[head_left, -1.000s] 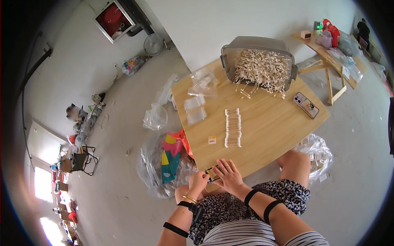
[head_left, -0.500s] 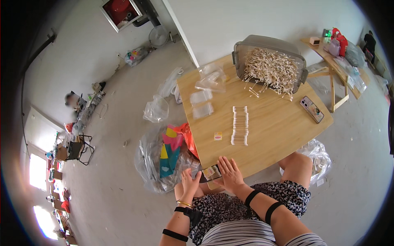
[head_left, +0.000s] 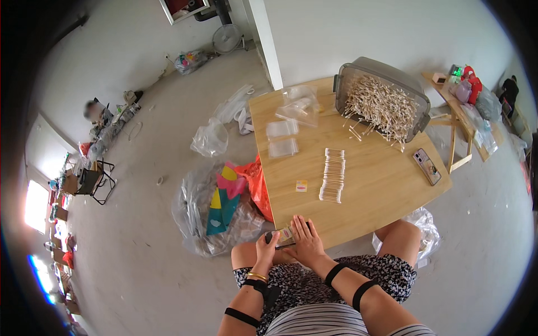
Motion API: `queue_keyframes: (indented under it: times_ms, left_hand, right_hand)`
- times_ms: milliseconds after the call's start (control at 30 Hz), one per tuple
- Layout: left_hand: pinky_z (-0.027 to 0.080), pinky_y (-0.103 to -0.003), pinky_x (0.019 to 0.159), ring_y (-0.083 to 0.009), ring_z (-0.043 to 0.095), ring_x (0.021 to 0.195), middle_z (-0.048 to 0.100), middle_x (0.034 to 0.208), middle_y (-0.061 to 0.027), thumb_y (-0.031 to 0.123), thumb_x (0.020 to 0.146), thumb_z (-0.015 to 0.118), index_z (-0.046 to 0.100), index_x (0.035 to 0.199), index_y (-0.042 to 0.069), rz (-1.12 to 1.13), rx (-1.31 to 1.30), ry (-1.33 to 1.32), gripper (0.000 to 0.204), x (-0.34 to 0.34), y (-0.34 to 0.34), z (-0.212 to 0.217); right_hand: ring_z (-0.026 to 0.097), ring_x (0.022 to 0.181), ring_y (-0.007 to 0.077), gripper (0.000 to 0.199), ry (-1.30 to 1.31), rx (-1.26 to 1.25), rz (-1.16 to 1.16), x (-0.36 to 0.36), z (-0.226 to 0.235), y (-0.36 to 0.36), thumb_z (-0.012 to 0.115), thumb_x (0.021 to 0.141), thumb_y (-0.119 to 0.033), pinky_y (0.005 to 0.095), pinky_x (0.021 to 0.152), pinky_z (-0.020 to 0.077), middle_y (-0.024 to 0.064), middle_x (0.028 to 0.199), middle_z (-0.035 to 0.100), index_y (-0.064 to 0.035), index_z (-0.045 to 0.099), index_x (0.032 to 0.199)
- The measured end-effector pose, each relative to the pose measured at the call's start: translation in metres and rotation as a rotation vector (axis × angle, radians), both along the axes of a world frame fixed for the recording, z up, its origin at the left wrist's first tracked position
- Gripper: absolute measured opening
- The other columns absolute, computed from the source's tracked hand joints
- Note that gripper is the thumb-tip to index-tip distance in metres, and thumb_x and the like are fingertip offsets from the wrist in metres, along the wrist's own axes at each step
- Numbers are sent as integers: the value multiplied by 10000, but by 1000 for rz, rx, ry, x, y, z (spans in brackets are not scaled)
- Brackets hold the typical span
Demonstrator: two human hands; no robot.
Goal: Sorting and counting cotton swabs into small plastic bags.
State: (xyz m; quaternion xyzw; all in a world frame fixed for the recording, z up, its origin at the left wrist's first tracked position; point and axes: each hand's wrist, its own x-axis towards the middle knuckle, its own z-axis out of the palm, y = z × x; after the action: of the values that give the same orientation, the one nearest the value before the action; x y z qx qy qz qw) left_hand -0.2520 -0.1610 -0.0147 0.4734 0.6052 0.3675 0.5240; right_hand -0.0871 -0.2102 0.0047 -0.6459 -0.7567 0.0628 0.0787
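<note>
At the table's near left corner, my left hand (head_left: 266, 247) grips the outer end of a small clear pack of cotton swabs (head_left: 285, 237), its thumb on top. The pack has a dark edge and a yellowish card showing inside. My right hand (head_left: 307, 243) lies flat with stretched fingers over the pack's other end and the table edge. Beyond the hands, a neat column of cotton swabs (head_left: 333, 176) lies on the table. Left of it is a small yellow and white card (head_left: 301, 186).
On the wooden table (head_left: 370, 215) a tilted grey bin (head_left: 386, 68) spills loose cotton swabs. Clear bags (head_left: 283, 148) lie at the table's left, a phone (head_left: 427, 166) at its right. Plastic bags (head_left: 193, 224) sit on the floor left. A side table (head_left: 455, 101) holds bags.
The whole view has shifted slightly with my head. My left hand has closed in on the pack's end, nearer my right hand, which stays flat over the other end.
</note>
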Motion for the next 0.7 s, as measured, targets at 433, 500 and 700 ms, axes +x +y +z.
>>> queue_keyframes:
  times_ms: [433, 500, 700]
  left_hand:
    - [515, -370, 726, -257, 651, 818, 674, 905, -134, 356, 924, 711, 637, 975, 3, 96, 242, 369, 364, -17, 6, -23]
    - [473, -431, 839, -316, 602, 938, 608, 991, -155, 331, 922, 684, 582, 1067, 40, 239, 415, 557, 341, -42, 7, -33]
    - [407, -461, 920, -342, 527, 1090, 578, 1093, -130, 221, 849, 701, 578, 1107, 76, -75, 681, 541, 320, 43, 0, 46]
  right_hand:
    - [267, 1475, 363, 813, 171, 133, 63, 25, 1, 6, 535, 951, -543, 482, 1206, 220, 193, 1576, 319, 19, 343, 1507]
    - [408, 1335, 375, 607, 431, 59, -90, 38, 18, 7, 661, 886, -316, 485, 1117, 326, 177, 1429, 457, -36, 480, 1394]
    - [479, 1201, 364, 474, 352, 264, -417, 110, 25, 31, 699, 813, -182, 473, 1007, 395, 146, 1289, 514, -70, 557, 1251]
